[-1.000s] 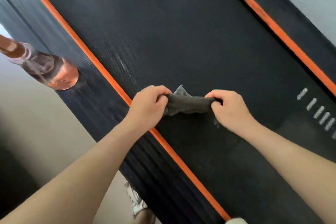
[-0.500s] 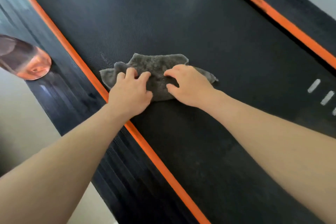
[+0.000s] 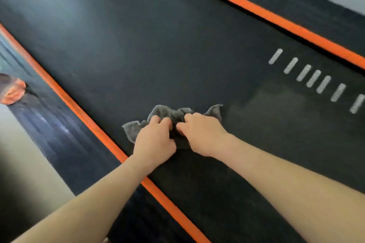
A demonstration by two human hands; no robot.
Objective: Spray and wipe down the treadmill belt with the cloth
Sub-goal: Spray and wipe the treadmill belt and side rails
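Note:
A grey cloth [image 3: 164,113] lies bunched on the black treadmill belt [image 3: 158,45], near the belt's left orange stripe. My left hand [image 3: 155,141] presses on the cloth's left part with fingers curled into the fabric. My right hand [image 3: 203,134] sits beside it on the right part, fingers also bent into the folds. The two hands nearly touch at the cloth's middle. An orange-tinted spray bottle [image 3: 10,90] stands on the left side rail, cut off by the frame edge and blurred.
Orange stripes [image 3: 83,112] [image 3: 276,19] border the belt on both sides, with black side rails [image 3: 49,124] outside them. White dashes [image 3: 314,79] are printed on the belt at right. Pale floor [image 3: 23,163] lies left of the treadmill.
The cloth went from a strip stretched between my hands to lying spread on the belt, and is now bunched as both hands move it toward the right across the belt.

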